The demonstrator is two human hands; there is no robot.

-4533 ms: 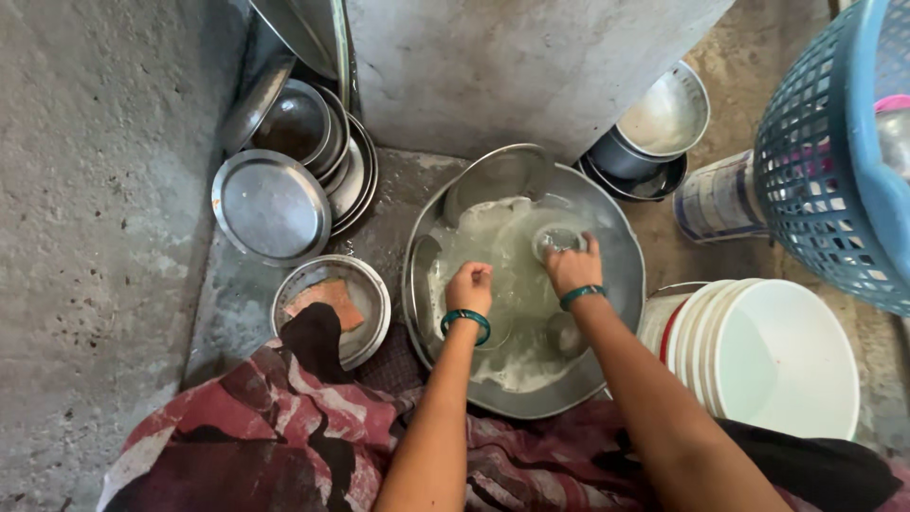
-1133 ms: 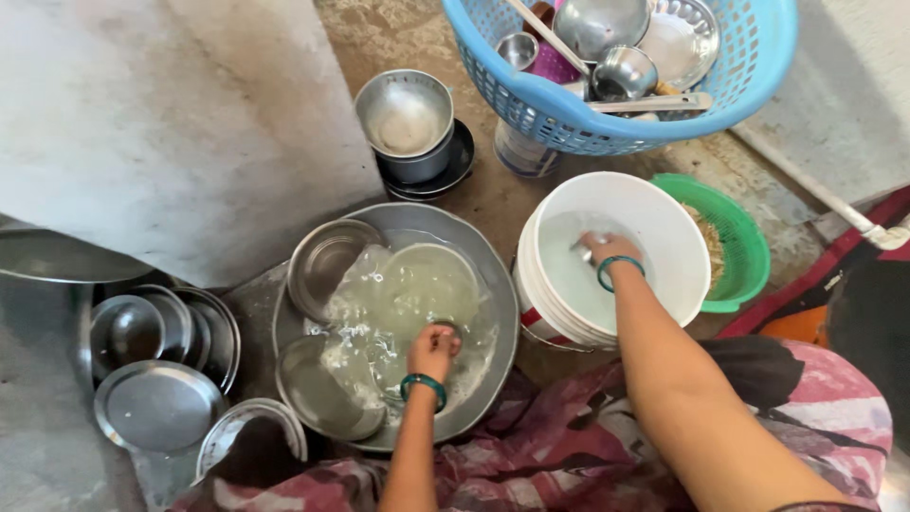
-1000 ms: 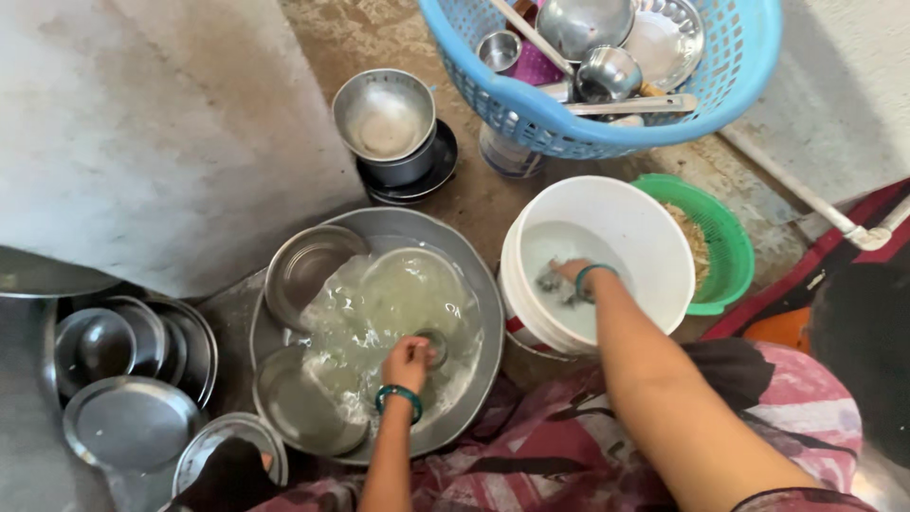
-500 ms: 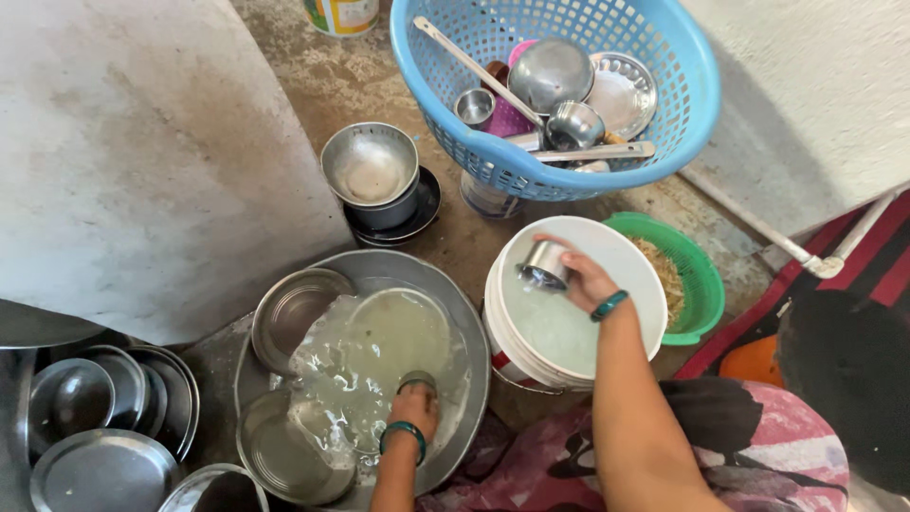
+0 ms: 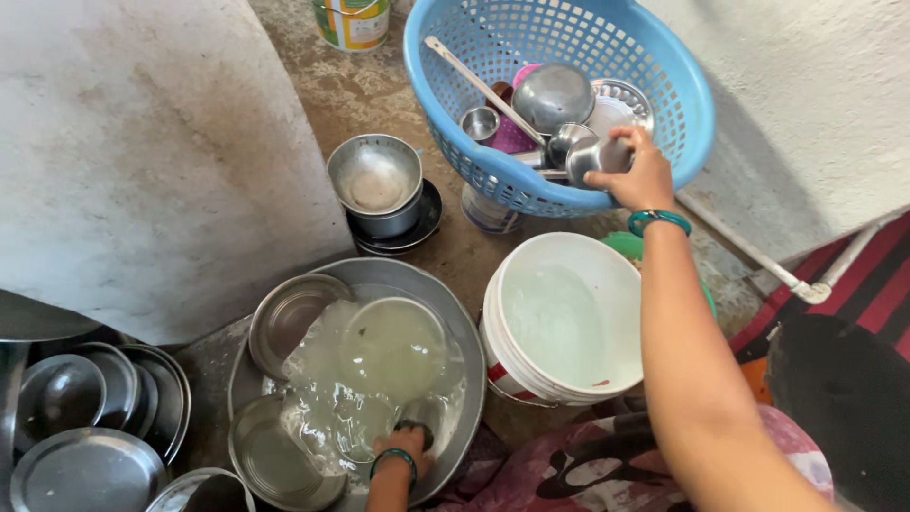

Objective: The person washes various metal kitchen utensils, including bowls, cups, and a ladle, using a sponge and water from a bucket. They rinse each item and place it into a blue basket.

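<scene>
My right hand holds a small steel cup over the rim of the blue plastic basket, which holds steel bowls, a lid and a long ladle. My left hand rests low in the big steel basin of cloudy soapy water, fingers on a small dark item under the surface. Steel plates lie in that basin. A white bucket of clear water stands between the basin and my right arm.
A steel bowl on a dark plate stands behind the basin. Stacked steel plates and bowls sit at the left by a grey concrete slab. A green tub peeks behind the bucket. A tin stands at the top.
My right hand lifted the small steel cup out of the white bucket and carried it up to the blue basket. My left hand stayed in the soapy basin.
</scene>
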